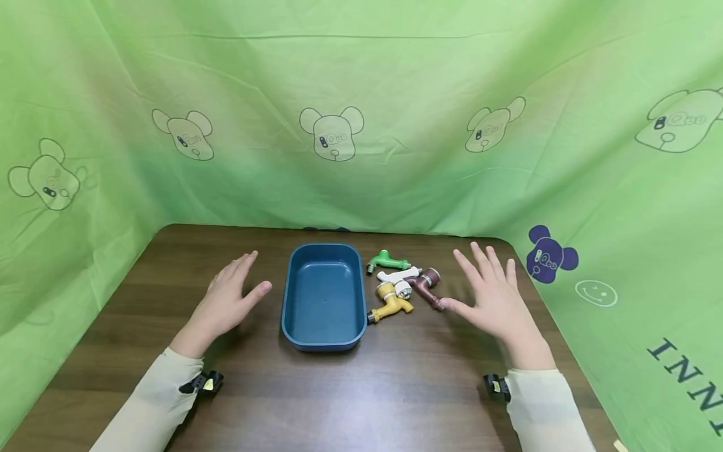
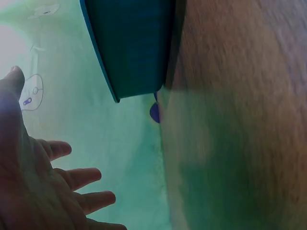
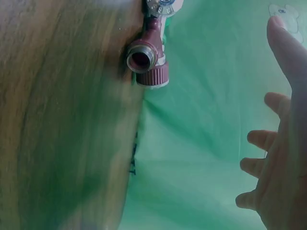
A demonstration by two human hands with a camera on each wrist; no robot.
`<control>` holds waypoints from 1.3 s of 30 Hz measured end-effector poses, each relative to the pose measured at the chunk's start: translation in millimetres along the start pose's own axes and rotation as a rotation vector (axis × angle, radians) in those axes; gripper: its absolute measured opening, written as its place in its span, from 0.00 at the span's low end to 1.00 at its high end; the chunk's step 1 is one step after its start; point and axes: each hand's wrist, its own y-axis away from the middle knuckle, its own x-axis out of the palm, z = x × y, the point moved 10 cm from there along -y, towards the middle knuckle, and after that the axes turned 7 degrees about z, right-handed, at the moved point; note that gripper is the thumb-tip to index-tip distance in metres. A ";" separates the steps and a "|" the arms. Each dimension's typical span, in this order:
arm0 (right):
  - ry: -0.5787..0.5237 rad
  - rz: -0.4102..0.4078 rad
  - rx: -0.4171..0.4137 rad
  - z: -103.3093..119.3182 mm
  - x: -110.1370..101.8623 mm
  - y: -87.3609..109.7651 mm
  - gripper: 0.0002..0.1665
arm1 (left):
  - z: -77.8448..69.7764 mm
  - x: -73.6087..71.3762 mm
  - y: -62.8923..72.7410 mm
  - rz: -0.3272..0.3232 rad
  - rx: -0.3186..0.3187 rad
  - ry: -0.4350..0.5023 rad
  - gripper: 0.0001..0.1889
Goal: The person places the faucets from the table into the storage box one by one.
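A deep blue rectangular tub [image 1: 325, 342] with nothing in it stands at the middle of the table. Just right of it lie several taps close together: a green tap [image 1: 386, 260] at the back, a white tap [image 1: 398, 275], a maroon tap [image 1: 425, 286] and a yellow tap [image 1: 390, 304] in front. My left hand [image 1: 226, 301] hovers left of the tub, fingers spread, holding nothing. To the right of the taps my right hand [image 1: 494, 298] is spread wide and bare, its thumb nearest the maroon tap. In the right wrist view the maroon tap [image 3: 152, 40] shows its round threaded end.
The brown wooden table [image 1: 339, 408] has rounded far corners. A green cloth [image 1: 395, 188] printed with bear heads hangs behind it and along both sides. Each wrist wears a black strap with a small camera [image 1: 208, 382].
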 end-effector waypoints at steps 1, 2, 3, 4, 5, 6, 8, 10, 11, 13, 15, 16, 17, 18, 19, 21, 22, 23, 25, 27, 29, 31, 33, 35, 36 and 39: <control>0.001 0.000 -0.001 1.3 -0.5 -0.1 0.62 | -0.1 0.2 0.3 0.001 -0.002 0.013 0.43; 0.003 -0.004 -0.005 2.6 -1.3 -0.3 0.62 | -0.5 0.3 0.4 0.002 -0.004 0.028 0.43; 0.006 -0.006 -0.008 3.6 -2.0 -0.3 0.62 | -0.8 0.5 0.4 0.002 -0.007 0.043 0.42; 0.007 -0.007 -0.009 4.6 -2.8 -0.3 0.62 | -1.1 0.7 0.4 0.000 -0.010 0.054 0.42; 0.007 -0.010 -0.013 5.5 -3.4 -0.6 0.62 | -1.2 1.0 0.1 -0.003 -0.013 0.064 0.42; 0.008 -0.011 -0.014 6.0 -4.0 -0.7 0.62 | -1.6 1.2 -0.1 -0.003 -0.017 0.074 0.42; 0.009 -0.018 -0.020 8.0 -5.0 -1.1 0.62 | -2.4 2.2 -0.6 -0.002 -0.023 0.087 0.42; 0.008 -0.016 -0.020 9.6 -5.1 -1.8 0.62 | -3.4 3.6 -0.9 0.000 -0.026 0.098 0.42; 0.008 -0.014 -0.017 10.3 -4.9 -2.0 0.61 | -4.1 4.3 -0.9 0.000 -0.027 0.103 0.42; 0.004 -0.009 -0.014 12.1 -4.5 -2.5 0.61 | -5.6 5.3 -0.7 -0.001 -0.029 0.117 0.42; -0.001 -0.003 -0.010 14.3 -4.0 -2.8 0.61 | -7.0 6.2 -0.2 -0.004 -0.031 0.138 0.42; -0.004 -0.001 -0.008 15.6 -3.8 -3.0 0.61 | -7.5 6.6 0.1 -0.004 -0.034 0.148 0.42; -0.008 0.000 -0.006 16.6 -3.6 -3.2 0.61 | -7.9 7.1 0.3 -0.005 -0.037 0.156 0.43; -0.011 0.000 -0.006 17.8 -3.7 -3.3 0.60 | -8.3 7.6 0.5 -0.005 -0.040 0.167 0.42; -0.014 -0.001 -0.006 19.0 -3.7 -3.3 0.60 | -8.7 8.4 0.7 -0.003 -0.044 0.175 0.43; -0.018 0.000 -0.003 21.1 -3.9 -3.0 0.60 | -9.3 9.9 1.2 0.000 -0.053 0.191 0.42; -0.019 -0.001 -0.001 22.0 -4.0 -2.8 0.60 | -9.3 10.9 1.5 0.003 -0.059 0.198 0.42; -0.021 -0.003 -0.002 23.0 -4.4 -2.5 0.60 | -9.5 11.9 1.9 0.006 -0.064 0.205 0.42; -0.026 -0.003 0.002 24.7 -4.5 -1.6 0.60 | -9.6 14.0 2.7 0.014 -0.077 0.221 0.43; -0.032 -0.002 0.007 26.3 -4.4 -0.7 0.60 | -8.9 16.3 3.3 0.023 -0.094 0.237 0.43; -0.037 -0.004 0.011 28.1 -4.6 0.1 0.60 | -8.7 17.9 3.6 0.026 -0.103 0.247 0.43; -0.041 -0.007 0.019 29.5 -4.7 0.6 0.60 | -7.8 18.8 3.1 0.025 -0.112 0.255 0.44; -0.042 -0.012 0.024 31.2 -5.0 0.6 0.60 | -6.9 18.7 2.2 0.016 -0.116 0.260 0.44; -0.046 -0.017 0.030 33.1 -5.1 0.5 0.60 | -6.1 18.5 1.2 0.010 -0.120 0.265 0.45; -0.047 -0.019 0.030 34.4 -5.1 0.4 0.60 | -5.6 18.4 0.6 0.008 -0.124 0.273 0.45; -0.054 -0.024 0.036 38.1 -4.7 0.3 0.60 | -5.3 19.2 -0.6 0.012 -0.135 0.294 0.46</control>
